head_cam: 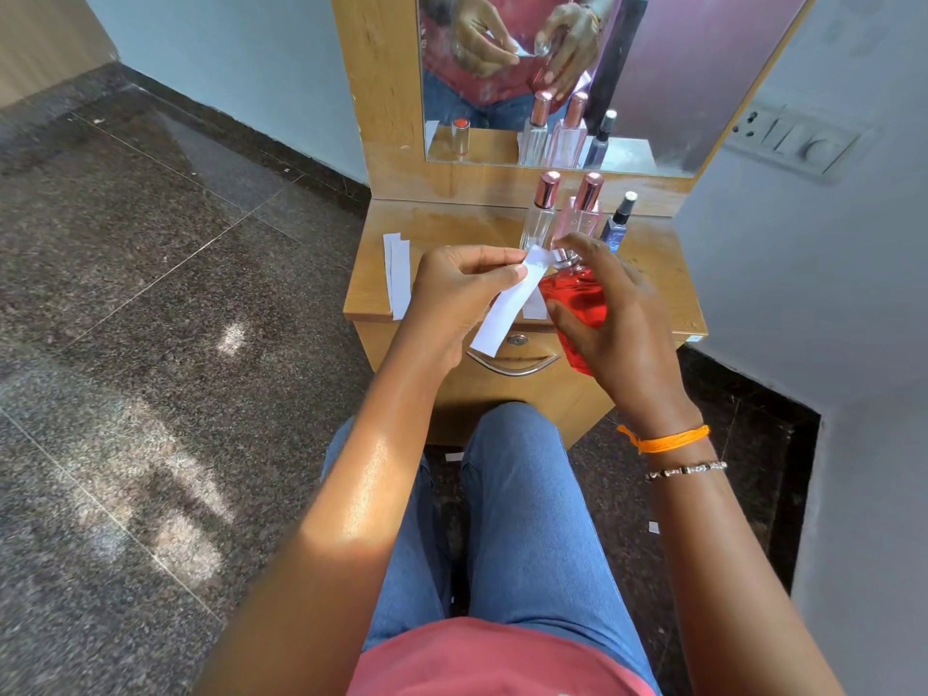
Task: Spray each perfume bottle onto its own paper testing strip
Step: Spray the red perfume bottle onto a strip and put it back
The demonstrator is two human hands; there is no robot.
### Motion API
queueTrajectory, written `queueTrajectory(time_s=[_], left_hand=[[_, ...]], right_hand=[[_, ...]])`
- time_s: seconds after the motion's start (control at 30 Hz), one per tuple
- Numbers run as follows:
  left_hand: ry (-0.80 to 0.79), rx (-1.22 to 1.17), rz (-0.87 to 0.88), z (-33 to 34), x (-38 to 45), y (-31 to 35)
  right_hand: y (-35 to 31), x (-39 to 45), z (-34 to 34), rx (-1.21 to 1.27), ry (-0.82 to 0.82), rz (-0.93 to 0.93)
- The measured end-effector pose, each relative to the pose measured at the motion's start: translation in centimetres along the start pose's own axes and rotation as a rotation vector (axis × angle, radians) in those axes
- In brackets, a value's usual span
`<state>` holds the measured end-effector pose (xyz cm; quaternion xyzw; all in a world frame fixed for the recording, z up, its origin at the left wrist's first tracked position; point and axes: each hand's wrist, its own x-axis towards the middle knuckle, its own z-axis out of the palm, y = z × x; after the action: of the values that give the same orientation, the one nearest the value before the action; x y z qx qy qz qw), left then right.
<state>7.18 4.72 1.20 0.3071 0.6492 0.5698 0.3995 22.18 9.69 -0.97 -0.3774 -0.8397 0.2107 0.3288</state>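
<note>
Just past the wooden table's (pixel 366 303) front edge, over open floor, the left hand (pixel 454 288) pinches a paper strip (pixel 507 306) against the nozzle of the red perfume bottle (pixel 572 298), gripped by the right hand (pixel 617 334).

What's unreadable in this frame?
Head view:
- Red bottle: right hand covers its right side; index finger hides the nozzle.
- Strip: top end under left hand fingertips; wetness too small to judge.
- Pink bottle label: blurred.
- Spare strips: count unclear, overlapping.

Three bottles (pixel 577 213) stand behind the hands (pixel 532 298), spare strips (pixel 396 273) left.
</note>
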Motion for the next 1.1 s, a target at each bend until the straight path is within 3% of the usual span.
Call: queueTrajectory(time_s=[0.2, 0.53, 0.63, 0.83, 1.1], left_hand=[[0.007, -0.016, -0.006, 0.1, 0.1, -0.3], [0.033, -0.041, 0.009, -0.1, 0.2, -1.2], [0.056, -0.072, -0.008, -0.2, 0.3, -1.4], [0.163, -0.170, -0.002, -1.2, 0.4, -2.1], [0.222, -0.228, 0.018, -1.5, 0.8, -3.0]], right_hand=[[0.4, -0.1, 0.5, 0.115, 0.067, 0.040], [0.6, -0.6, 0.9, 0.678, 0.196, 0.303], [0.3, -0.2, 1.1, 0.683, 0.226, 0.305], [-1.5, 1.8, 3.1, 0.596, 0.296, 0.102], [-1.0, 4.2, 8.2, 0.497, 0.242, -0.023]])
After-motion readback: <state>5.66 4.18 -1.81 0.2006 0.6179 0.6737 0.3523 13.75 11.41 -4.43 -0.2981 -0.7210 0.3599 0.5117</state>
